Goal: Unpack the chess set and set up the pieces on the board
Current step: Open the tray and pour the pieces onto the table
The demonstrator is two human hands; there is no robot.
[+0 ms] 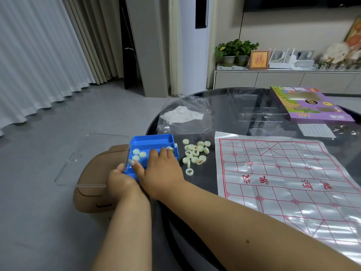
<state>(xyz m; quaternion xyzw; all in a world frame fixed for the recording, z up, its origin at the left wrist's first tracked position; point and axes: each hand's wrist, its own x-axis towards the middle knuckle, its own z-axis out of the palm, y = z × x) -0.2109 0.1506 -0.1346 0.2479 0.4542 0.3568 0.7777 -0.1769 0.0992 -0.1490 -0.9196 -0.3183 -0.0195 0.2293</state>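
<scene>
Head view: both hands meet at the blue tray [152, 142], the landmark for what follows. The left hand [119, 178] grips the tray's near left corner, thumb hooked over the rim. The right hand [162, 169] reaches into the tray, fingers curled down onto the pieces at its right side; whether it pinches one I cannot tell.

Judging by this, the step in hand is emptying the tray. It would go best with the left hand holding the tray steady on the tabletop [224, 114] edge, since the tray overhangs towards the floor, and the right hand scooping pieces out towards the pile.

Three loose pieces [139, 153] lie inside the tray, just left of the right hand. The pile [195, 152] sits just right of the tray. Further right lies the board [283, 178], bare of pieces. Beyond the tray lies a plastic bag [183, 114]; far right of it, a purple box [306, 104].
</scene>
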